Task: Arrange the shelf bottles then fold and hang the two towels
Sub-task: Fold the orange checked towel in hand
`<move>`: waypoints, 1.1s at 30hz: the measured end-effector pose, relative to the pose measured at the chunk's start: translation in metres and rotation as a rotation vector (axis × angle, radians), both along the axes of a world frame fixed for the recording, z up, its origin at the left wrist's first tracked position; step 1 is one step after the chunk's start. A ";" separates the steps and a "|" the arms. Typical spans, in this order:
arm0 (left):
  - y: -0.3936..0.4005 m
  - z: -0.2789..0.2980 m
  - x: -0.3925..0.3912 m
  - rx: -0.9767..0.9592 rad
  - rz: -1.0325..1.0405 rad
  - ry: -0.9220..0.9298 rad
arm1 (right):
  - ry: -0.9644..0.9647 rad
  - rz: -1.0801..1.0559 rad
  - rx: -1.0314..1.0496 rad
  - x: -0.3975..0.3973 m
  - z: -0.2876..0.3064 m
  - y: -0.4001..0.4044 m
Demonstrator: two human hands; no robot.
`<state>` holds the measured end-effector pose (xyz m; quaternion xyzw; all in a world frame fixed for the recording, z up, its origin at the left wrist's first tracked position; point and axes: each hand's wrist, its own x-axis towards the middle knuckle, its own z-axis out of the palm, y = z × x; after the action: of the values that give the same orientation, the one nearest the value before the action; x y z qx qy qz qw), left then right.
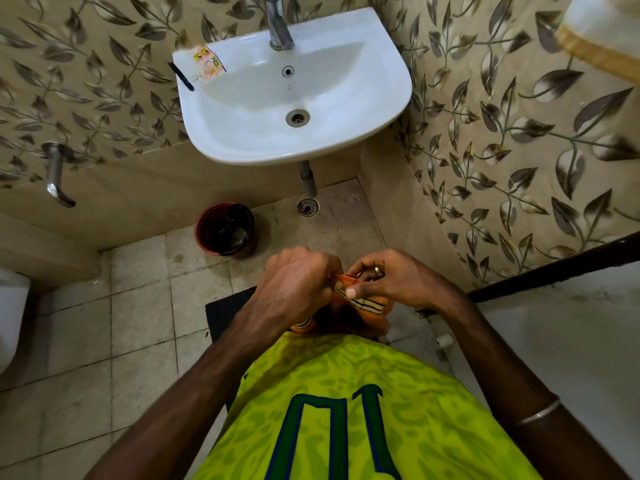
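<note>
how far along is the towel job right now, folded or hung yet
Done: nothing these pictures can confirm; the shelf and bottles are out of view. In hand: the left hand and right hand both pinch the orange striped towel, bunched against the body, fold not finished. Left: hanging it. No second towel is clearly visible.

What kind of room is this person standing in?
Almost certainly a small bathroom. A white washbasin with a metal tap hangs on a leaf-patterned tiled wall, a floor drain sits below it, and a lined bin stands on the tiled floor. Both hands, left and right, hold an orange towel.
</note>
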<state>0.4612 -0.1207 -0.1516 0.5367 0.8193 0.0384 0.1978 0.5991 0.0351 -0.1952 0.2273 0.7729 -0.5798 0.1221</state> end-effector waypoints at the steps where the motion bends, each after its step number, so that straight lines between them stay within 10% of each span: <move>1: 0.000 0.000 0.000 -0.010 -0.001 -0.009 | -0.026 0.020 -0.009 0.001 -0.002 0.001; 33: 0.003 -0.001 -0.001 -0.026 -0.088 0.060 | 0.045 -0.139 0.333 -0.007 0.014 -0.023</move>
<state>0.4601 -0.1182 -0.1526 0.5706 0.8009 0.0029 0.1815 0.5921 0.0125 -0.1814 0.2844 0.8430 -0.4559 0.0251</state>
